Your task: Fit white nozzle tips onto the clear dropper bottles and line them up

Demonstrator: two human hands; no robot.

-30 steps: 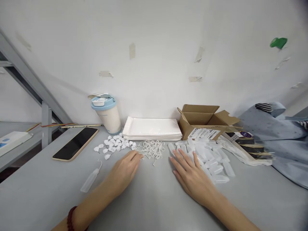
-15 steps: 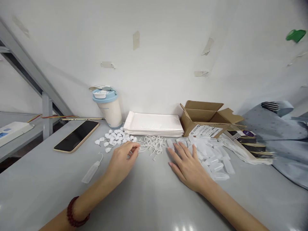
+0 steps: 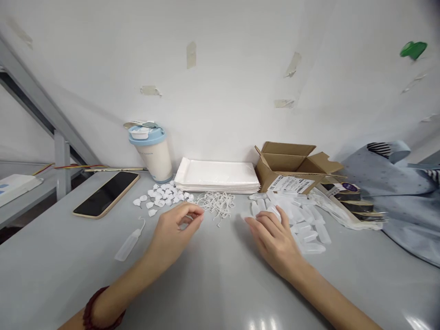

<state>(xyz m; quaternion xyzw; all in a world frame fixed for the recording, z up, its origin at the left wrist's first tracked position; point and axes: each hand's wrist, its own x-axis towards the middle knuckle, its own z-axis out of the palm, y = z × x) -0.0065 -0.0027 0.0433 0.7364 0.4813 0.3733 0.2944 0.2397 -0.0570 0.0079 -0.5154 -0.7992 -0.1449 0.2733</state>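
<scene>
My left hand [image 3: 173, 229] hovers over the grey table [image 3: 213, 284], thumb and forefinger pinched together just left of a heap of thin white looped strips [image 3: 216, 203]. Something small and pale may sit in the pinch, too small to name. My right hand [image 3: 275, 238] rests at the near left edge of a pile of clear small plastic bottles [image 3: 305, 222], its fingers curled down; what lies under them is hidden. A pile of small white caps [image 3: 161, 197] lies beyond my left hand. One clear bottle with a thin spout [image 3: 129, 243] lies alone to its left.
A phone [image 3: 106, 192] lies face up at the left, with a blue-lidded cup [image 3: 151, 153] behind it. A stack of white bags [image 3: 216, 176] and an open cardboard box [image 3: 292, 167] stand against the wall. Tape rolls [image 3: 355, 201] and blue cloth [image 3: 398, 183] are at the right.
My left hand has lifted from lying flat into a pinch near the strips. My right hand has drawn back slightly and curled its outstretched fingers at the bottle pile.
</scene>
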